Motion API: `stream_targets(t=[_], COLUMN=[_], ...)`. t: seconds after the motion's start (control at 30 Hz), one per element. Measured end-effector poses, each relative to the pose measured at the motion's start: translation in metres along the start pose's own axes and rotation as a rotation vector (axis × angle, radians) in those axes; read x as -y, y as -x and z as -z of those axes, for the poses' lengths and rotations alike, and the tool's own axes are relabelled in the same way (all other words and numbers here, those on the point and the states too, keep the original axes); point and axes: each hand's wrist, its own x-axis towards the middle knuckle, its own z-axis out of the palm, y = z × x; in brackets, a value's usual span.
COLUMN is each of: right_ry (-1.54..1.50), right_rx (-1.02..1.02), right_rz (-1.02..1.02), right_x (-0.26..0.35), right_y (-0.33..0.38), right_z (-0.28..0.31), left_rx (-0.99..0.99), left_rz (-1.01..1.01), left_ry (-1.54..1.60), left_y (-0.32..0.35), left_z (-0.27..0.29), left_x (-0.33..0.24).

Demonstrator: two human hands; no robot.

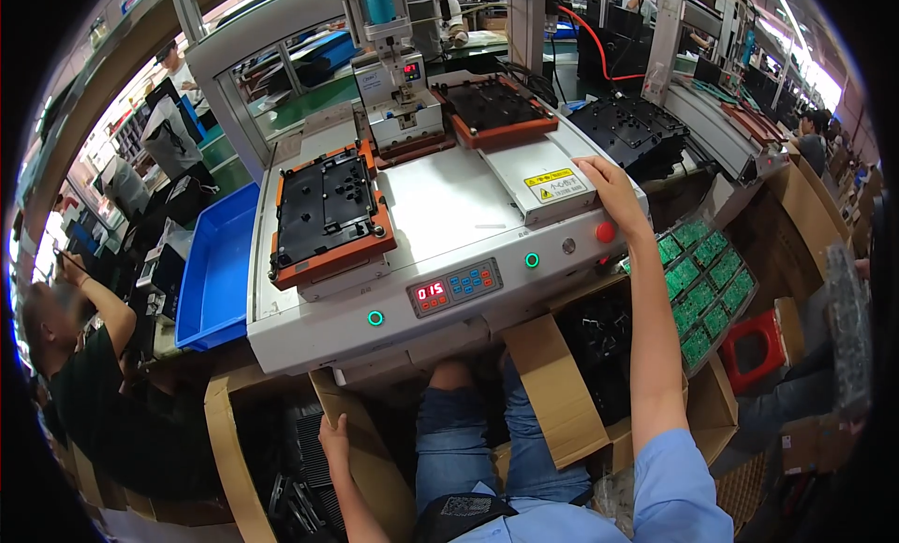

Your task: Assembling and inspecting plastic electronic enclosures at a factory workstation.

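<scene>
My left hand [334, 442] is low at the left, its fingers closed at the edge of a flap of a cardboard box [223, 421]. Black ridged parts [314, 449] lie inside that box. My right hand [611, 192] rests on the right end of a white bench machine [449, 201], fingers stretched out beside a white plate [541, 180] with a yellow warning label. On the machine, an orange fixture [342, 255] at the left carries a black panel [325, 209]. A second black panel [492, 103] sits in another orange fixture farther back.
A blue tray [217, 271] stands left of the machine. A red button [605, 232] is just below my right hand. Green circuit boards [704, 281] fill a clear tray at the right. A cardboard box [557, 393] stands by my legs. Another person [103, 393] sits at the left.
</scene>
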Motion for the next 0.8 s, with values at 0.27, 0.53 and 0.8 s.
stream_targets(t=[0.27,0.53,0.8], right_ry=[0.157,0.31,0.069], right_rx=[-0.275,-0.351,0.126], right_rz=[0.004,0.41,0.215], right_x=[0.0,0.136,0.165], right_y=[0.017,0.106,0.051], right_z=[0.01,-0.081,-0.183], left_rx=[0.007,-0.02,-0.011], left_rz=[-0.002,0.009,-0.02], left_ry=[0.032,0.035,0.065], left_y=[-0.003,0.0,0.001], left_z=[-0.004,0.001,-0.002], left_x=[0.001,0.007,0.001])
